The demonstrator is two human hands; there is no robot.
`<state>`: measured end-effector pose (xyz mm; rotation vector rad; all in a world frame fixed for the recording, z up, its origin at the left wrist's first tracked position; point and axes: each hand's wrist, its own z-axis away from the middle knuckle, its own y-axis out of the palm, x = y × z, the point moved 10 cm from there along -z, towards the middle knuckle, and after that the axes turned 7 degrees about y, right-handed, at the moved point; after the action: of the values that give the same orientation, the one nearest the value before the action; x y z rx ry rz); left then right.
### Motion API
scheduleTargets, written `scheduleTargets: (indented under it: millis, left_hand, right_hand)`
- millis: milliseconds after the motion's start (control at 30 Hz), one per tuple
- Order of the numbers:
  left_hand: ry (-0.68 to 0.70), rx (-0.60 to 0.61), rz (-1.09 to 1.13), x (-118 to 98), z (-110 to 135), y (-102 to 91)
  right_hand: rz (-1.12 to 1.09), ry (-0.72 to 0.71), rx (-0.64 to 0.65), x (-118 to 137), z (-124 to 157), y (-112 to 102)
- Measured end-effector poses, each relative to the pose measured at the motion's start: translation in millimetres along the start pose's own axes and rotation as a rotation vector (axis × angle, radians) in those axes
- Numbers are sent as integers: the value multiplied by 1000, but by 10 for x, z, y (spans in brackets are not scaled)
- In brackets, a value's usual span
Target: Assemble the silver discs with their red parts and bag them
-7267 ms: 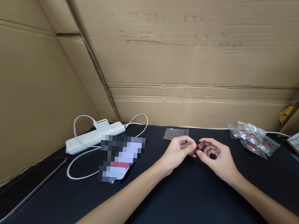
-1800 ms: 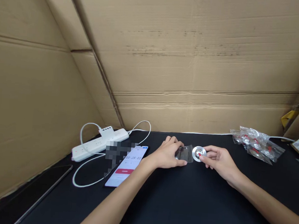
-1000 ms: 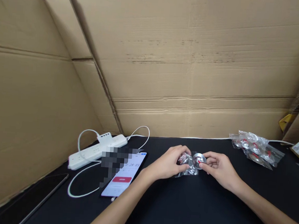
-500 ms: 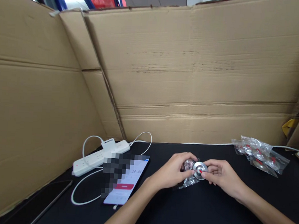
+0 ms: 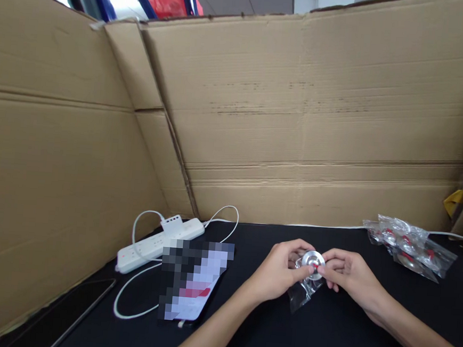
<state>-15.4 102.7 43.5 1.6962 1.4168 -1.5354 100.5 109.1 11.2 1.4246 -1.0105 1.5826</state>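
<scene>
A small round silver disc with a red centre (image 5: pixel 311 261) is pinched between both hands just above the black table top (image 5: pixel 267 336). My left hand (image 5: pixel 280 269) grips a small clear plastic bag (image 5: pixel 301 296) at its mouth, and the bag hangs down below the disc. My right hand (image 5: pixel 347 276) holds the disc by its right edge with thumb and fingertips. The disc sits at the bag's opening; whether it is inside I cannot tell.
A pile of clear bags with silver and red parts (image 5: pixel 408 247) lies at the back right. A phone (image 5: pixel 196 285) lies left of my hands, beside a white power strip (image 5: pixel 158 240) and its cable. Cardboard walls (image 5: pixel 300 120) enclose the table.
My hands brought the disc and the bag together and lifted them slightly. The bag now hangs lower under the disc. The camera has tilted up, showing more of the cardboard wall.
</scene>
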Motion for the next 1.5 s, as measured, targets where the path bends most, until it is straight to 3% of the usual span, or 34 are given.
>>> scheduleTargets:
  millis: [333, 600, 867, 967, 1133, 1333, 1500]
  left_hand:
    - [-39, 14, 119, 25, 1, 81]
    - [1, -80, 171, 30, -23, 50]
    - [-11, -146, 209, 54, -4, 97]
    - [9, -221, 262, 33, -11, 30]
    - [64, -363, 403, -62, -2, -120]
    - [105, -381, 435, -115, 12, -155]
    - [29, -310, 286, 41, -25, -165]
  right_hand:
    - [97, 78, 128, 19, 41, -11]
    - [14, 56, -12, 64, 41, -115]
    - [99, -8, 5, 133, 50, -66]
    - [68, -77, -68, 209, 59, -121]
    - [142, -261, -338, 362, 128, -378]
    - [149, -253, -122, 310, 75, -165]
    - [151, -277, -188, 300, 70, -272]
